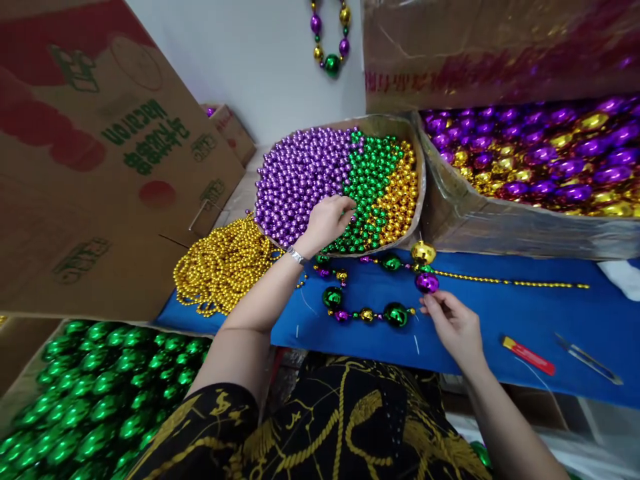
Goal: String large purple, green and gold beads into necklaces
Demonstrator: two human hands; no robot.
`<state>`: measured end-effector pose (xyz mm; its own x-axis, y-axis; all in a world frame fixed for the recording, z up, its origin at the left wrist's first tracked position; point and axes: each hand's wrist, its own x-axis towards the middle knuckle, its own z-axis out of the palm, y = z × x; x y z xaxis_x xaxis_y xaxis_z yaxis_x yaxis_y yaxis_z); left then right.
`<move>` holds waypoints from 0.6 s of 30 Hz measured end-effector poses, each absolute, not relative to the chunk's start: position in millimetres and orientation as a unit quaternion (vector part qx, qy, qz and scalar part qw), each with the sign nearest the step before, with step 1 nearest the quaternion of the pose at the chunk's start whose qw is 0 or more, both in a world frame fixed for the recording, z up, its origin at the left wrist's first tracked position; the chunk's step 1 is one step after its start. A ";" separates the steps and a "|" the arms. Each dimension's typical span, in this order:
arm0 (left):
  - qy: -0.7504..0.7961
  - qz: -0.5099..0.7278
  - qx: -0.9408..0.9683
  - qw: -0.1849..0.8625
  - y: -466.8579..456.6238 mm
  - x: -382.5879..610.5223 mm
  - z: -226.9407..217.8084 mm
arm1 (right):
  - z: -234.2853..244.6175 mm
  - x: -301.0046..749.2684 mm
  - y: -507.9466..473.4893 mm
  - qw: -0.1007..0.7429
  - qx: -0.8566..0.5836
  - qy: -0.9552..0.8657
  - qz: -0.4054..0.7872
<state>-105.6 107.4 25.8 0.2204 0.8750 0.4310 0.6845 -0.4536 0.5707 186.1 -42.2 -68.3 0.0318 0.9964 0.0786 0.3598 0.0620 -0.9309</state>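
Observation:
My left hand (327, 221) reaches into a cardboard tray (419, 167) of small purple, green and gold beads, its fingers curled down into the green beads (373, 177). What it holds is hidden. My right hand (450, 323) rests on the blue table (500, 313), fingers pinched at the end of a half-strung necklace (367, 313) beside a large purple ball bead (427, 283). A large gold ball bead (423, 253) sits just above it. A thin string of tiny gold beads (510, 281) trails off to the right.
A heap of gold bead strands (220, 270) lies left of the tray. A box of large green balls (90, 393) sits at lower left, a box of purple and gold balls (540, 160) at upper right. A red cutter (528, 355) and metal snips (587, 358) lie at right. A finished necklace (330, 37) hangs on the wall.

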 end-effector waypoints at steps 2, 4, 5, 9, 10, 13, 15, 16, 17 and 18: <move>0.525 0.307 0.787 0.108 120.1 -110.5 20.1 | -69.1 185.6 -41.2 0.426 -0.576 -0.592 0.369; 0.536 0.276 0.790 0.108 124.0 -107.7 14.1 | -68.3 183.9 -40.9 0.421 -0.575 -0.597 0.369; 0.539 0.280 0.786 0.115 123.4 -104.7 12.1 | -67.2 182.7 -41.1 0.417 -0.573 -0.601 0.369; 0.510 0.410 0.704 0.277 109.5 -88.2 15.1 | -59.3 178.1 -42.6 0.402 -0.561 -0.639 0.341; 0.485 0.445 0.660 0.363 104.0 -83.5 17.6 | -56.8 177.1 -42.8 0.397 -0.558 -0.651 0.327; 0.391 0.486 0.496 0.604 85.7 -69.1 24.5 | -50.6 175.2 -42.8 0.385 -0.553 -0.681 0.287; 0.354 0.485 0.420 0.680 74.9 -61.1 26.2 | -48.2 174.8 -42.6 0.382 -0.546 -0.697 0.265; 0.348 0.487 0.398 0.696 70.7 -58.0 26.0 | -47.5 174.8 -42.6 0.383 -0.541 -0.705 0.253; 0.346 0.488 0.384 0.703 67.4 -55.5 25.5 | -47.1 175.0 -42.8 0.386 -0.534 -0.712 0.242; 0.347 0.491 0.376 0.706 65.1 -53.7 24.6 | -46.9 175.2 -43.1 0.388 -0.528 -0.719 0.232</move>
<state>-53.7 65.1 24.6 0.2778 0.9531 -0.1203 -0.4324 0.2359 0.8703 175.2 -43.1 -46.9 -0.1406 0.9394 0.3126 0.5784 0.3342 -0.7441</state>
